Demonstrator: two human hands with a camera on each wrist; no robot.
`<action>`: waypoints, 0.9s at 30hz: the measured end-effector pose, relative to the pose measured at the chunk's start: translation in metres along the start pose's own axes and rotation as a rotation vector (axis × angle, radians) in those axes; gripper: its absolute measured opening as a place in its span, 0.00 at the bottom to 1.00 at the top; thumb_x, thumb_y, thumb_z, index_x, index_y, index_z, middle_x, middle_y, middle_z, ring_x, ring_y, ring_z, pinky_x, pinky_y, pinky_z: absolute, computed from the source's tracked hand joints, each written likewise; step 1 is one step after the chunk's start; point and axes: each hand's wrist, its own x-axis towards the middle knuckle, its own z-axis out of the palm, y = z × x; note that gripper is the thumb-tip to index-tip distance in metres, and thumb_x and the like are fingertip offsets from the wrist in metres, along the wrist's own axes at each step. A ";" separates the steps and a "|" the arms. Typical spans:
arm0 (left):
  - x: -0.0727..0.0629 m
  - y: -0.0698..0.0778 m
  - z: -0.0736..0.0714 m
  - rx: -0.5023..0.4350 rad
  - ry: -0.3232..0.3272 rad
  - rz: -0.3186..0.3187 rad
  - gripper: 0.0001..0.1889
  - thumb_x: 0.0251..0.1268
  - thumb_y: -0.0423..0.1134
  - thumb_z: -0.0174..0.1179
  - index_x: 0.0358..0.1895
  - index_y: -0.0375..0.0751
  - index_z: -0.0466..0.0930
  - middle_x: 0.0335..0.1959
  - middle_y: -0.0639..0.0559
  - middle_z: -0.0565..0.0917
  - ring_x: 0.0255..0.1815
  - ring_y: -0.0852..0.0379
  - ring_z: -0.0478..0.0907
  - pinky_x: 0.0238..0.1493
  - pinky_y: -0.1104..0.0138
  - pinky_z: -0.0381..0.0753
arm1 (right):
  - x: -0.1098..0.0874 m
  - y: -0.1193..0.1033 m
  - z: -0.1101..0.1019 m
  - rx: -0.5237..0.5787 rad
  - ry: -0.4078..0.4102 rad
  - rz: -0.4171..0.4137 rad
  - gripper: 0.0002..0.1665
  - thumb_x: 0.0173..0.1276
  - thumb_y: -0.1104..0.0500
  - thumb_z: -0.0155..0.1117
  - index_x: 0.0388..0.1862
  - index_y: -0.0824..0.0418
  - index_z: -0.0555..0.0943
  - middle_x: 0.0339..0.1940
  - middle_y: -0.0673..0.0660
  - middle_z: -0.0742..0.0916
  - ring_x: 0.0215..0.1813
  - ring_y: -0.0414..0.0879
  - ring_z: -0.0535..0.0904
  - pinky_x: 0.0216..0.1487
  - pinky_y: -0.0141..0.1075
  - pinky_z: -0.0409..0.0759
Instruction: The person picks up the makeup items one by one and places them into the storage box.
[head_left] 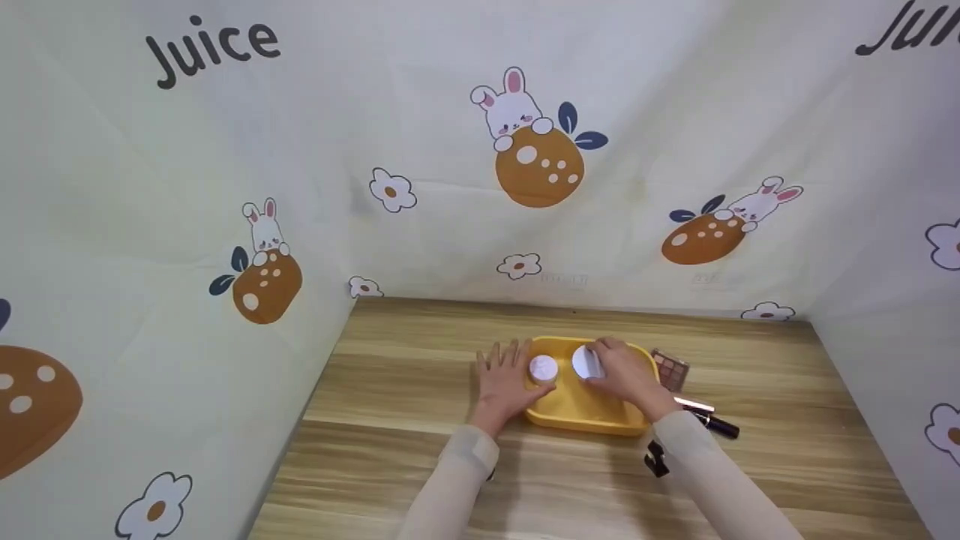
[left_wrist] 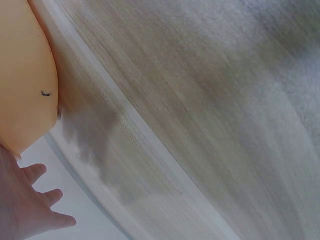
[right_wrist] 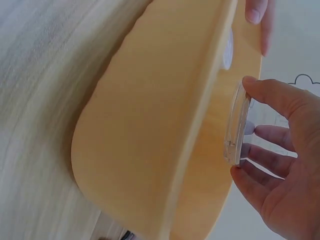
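A yellow tray (head_left: 589, 418) stands on the wooden table. My right hand (head_left: 628, 373) is over the tray's right half and pinches a flat round compact (head_left: 586, 363) with a clear rim. The right wrist view shows that compact (right_wrist: 234, 127) tilted on edge between thumb and fingertips, level with the tray's wall (right_wrist: 135, 115). Inside the tray at the left sits a small round white-lidded jar (head_left: 544, 368). My left hand (head_left: 507, 384) is at the tray's left rim, fingers spread and thumb beside the jar. In the left wrist view its fingers (left_wrist: 55, 220) are apart.
To the tray's right lie a makeup palette (head_left: 670, 370), a light slim stick (head_left: 694, 403) and a black tube (head_left: 721, 426). A small black object (head_left: 655, 459) lies near the right forearm. Printed cloth walls (head_left: 420, 247) border the table.
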 end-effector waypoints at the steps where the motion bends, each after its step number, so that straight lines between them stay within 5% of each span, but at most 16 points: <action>1: 0.000 0.000 0.000 -0.003 0.001 0.000 0.50 0.58 0.78 0.49 0.80 0.57 0.51 0.79 0.48 0.62 0.80 0.36 0.54 0.75 0.33 0.48 | 0.001 -0.001 0.002 -0.006 -0.012 0.000 0.35 0.58 0.51 0.76 0.61 0.66 0.77 0.61 0.68 0.80 0.60 0.62 0.78 0.63 0.56 0.77; 27: -0.001 0.001 -0.001 0.025 -0.008 0.001 0.50 0.58 0.79 0.47 0.80 0.57 0.50 0.80 0.49 0.61 0.80 0.37 0.55 0.74 0.33 0.52 | 0.008 -0.007 0.031 0.003 -0.045 -0.019 0.35 0.58 0.51 0.77 0.60 0.66 0.78 0.59 0.65 0.82 0.57 0.60 0.80 0.60 0.53 0.79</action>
